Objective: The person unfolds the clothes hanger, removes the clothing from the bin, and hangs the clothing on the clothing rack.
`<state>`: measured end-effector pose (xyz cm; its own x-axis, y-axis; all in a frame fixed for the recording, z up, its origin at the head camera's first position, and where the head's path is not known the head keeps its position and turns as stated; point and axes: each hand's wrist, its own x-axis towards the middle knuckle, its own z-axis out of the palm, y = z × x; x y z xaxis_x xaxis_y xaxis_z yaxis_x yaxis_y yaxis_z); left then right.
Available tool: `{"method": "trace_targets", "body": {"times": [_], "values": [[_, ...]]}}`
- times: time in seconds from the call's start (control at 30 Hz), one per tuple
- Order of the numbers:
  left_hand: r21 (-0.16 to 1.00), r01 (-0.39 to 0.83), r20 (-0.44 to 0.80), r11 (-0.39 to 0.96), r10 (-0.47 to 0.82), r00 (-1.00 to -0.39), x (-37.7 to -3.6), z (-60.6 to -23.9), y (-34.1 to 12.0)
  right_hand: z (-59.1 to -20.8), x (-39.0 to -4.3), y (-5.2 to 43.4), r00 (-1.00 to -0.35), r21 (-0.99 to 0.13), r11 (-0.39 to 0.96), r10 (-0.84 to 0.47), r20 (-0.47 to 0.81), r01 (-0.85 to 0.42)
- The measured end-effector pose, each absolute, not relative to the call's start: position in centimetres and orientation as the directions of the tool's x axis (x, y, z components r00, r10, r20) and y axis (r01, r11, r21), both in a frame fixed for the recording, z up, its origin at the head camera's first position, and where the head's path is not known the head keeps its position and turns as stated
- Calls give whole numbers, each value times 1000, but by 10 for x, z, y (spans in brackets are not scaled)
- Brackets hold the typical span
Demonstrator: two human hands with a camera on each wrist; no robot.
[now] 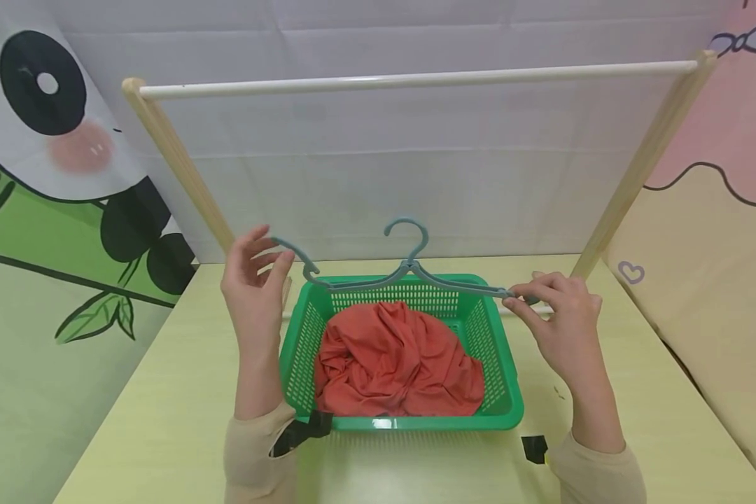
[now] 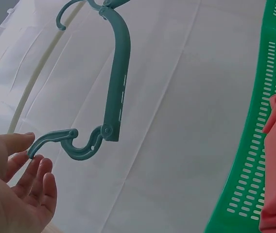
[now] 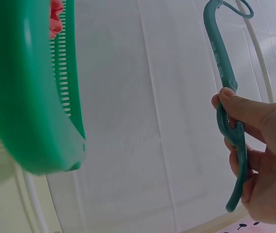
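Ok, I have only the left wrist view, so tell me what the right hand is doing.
Observer: The right hand pinches the hanger near its right end.
Operator: Report whether the red cloth fills the green basket.
Observer: It doesn't; the head view shows the basket's far right corner bare.
Operator: Describe what stands behind that.
Observer: A rack: two wooden posts with a white bar between their tops.
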<state>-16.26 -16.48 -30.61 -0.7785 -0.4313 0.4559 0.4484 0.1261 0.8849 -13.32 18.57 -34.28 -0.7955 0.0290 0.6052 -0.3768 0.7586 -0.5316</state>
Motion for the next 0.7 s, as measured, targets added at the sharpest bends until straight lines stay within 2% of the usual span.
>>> {"method": "trace_targets", "body": {"times": [0.1,0.23,0.43,0.7], "values": [[879,439,473,184,-442,-762,-157,-299,-162,-343,-133,186,-787,-521,761,23,616,-386],[877,440,476,194,-469,-743,-154,-297,-161,-343,-132,187,-768,-511,760,23,640,-403],[872,469,475,140,-477,-740,-155,-300,-163,-340,-132,187,-742,-510,744,29,670,-431],[876,477,442,68,-508,-739,-165,-315,-174,-340,-133,190,-741,-546,714,57,669,-438]]}}
